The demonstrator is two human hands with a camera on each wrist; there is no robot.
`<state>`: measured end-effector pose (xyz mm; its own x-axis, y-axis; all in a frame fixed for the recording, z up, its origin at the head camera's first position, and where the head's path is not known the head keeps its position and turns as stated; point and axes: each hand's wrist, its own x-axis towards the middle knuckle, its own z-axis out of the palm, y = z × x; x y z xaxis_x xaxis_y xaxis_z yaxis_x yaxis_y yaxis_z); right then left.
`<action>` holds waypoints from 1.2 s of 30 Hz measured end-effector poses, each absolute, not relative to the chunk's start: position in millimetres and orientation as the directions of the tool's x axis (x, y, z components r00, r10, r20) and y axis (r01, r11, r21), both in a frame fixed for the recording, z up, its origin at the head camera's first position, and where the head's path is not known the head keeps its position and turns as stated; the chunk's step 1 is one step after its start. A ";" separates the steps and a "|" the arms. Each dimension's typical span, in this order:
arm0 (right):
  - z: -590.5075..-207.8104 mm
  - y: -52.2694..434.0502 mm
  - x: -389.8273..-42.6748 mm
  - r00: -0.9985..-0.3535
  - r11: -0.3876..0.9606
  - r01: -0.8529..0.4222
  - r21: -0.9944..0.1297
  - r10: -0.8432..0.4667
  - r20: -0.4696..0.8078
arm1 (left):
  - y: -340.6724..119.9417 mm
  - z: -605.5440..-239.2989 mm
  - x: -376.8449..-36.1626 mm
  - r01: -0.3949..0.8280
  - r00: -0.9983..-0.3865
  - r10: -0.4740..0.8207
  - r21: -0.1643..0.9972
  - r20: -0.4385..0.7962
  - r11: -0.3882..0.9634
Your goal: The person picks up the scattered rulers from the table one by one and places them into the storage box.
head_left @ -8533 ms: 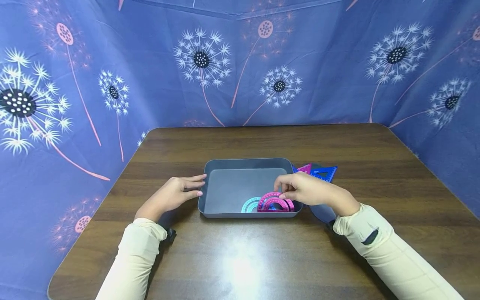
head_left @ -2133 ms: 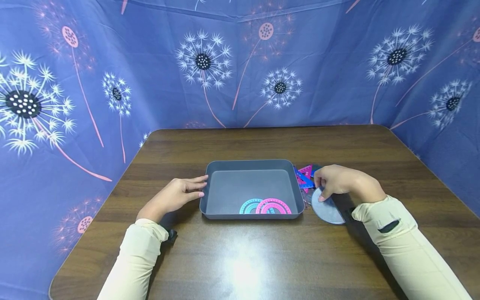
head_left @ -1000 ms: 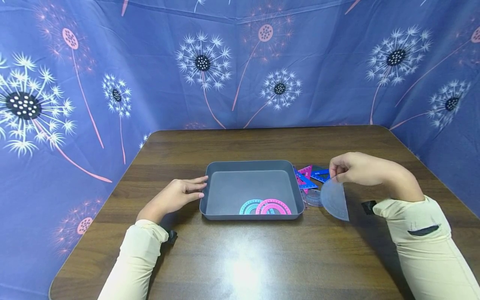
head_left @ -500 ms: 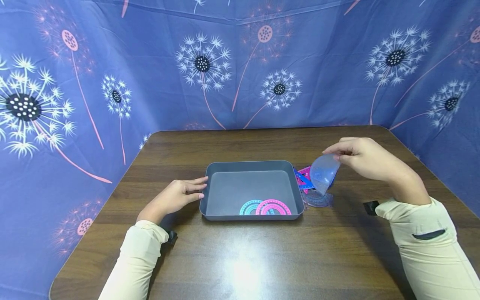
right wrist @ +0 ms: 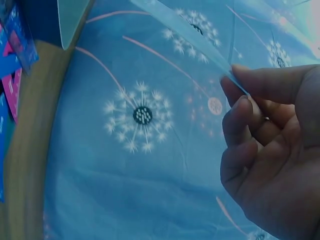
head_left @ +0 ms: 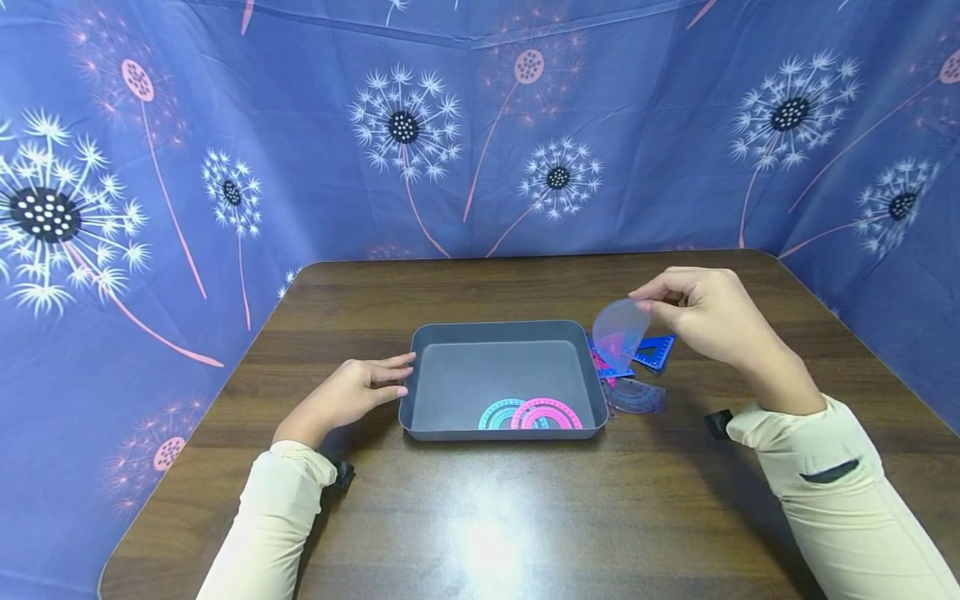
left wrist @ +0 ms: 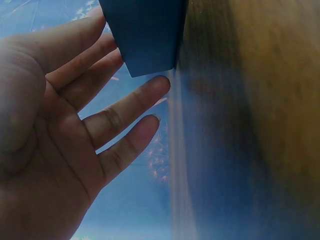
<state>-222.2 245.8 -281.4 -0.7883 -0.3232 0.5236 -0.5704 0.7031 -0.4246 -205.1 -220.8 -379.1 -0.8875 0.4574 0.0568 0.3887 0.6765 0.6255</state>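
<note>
Right fingers: thumb and fingertips (right wrist: 272, 84) pinched on the edge of one thin, clear sheet; a light, firm nip near that corner should stop it swinging.
Clear half-disc (head_left: 621, 329): hangs tilted from the right hand (head_left: 712, 312), above the pile and just outside the tray's right wall; bringing it flatter before lowering seems wise, since its low tip could catch the rim.
Left fingers: spread and uncurled, tips touching the left wall of the tray; a gentle steadying touch is enough.
Grey tray (head_left: 453, 371): flat on the table (head_left: 525, 287), with ample bare floor, the best place for a sheet to lie flat.
Protractors: turquoise (head_left: 498, 413) and pink (head_left: 558, 405) overlap at the near right; a spot clear of them looks easier.
Pile: blue set square (head_left: 665, 346), pink set square and clear protractor (head_left: 636, 397) right of the tray; best lift well over them.
</note>
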 end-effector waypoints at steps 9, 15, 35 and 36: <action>-292.1 224.2 -219.6 -0.831 0.664 -0.543 -0.513 -0.337 0.443 | -220.8 -378.9 -204.7 0.392 -0.888 0.456 0.616 0.059 0.683; -305.0 214.0 -222.6 -0.832 0.646 -0.550 -0.529 -0.367 0.417 | -220.7 -379.1 -204.0 0.397 -0.887 0.458 0.612 0.063 0.684; -333.0 197.2 -229.2 -0.847 0.693 -0.529 -0.490 -0.464 0.259 | -220.0 -378.9 -203.7 0.412 -0.882 0.465 0.611 0.080 0.676; -333.6 196.9 -229.3 -0.846 0.694 -0.531 -0.486 -0.468 0.256 | -220.0 -378.9 -203.7 0.413 -0.881 0.465 0.609 0.081 0.677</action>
<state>-229.3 196.9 -333.6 -0.8460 -0.4678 0.2559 -0.5309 0.6943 -0.4859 -203.7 -220.0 -378.9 -0.8814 0.4654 0.0810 0.4132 0.6766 0.6095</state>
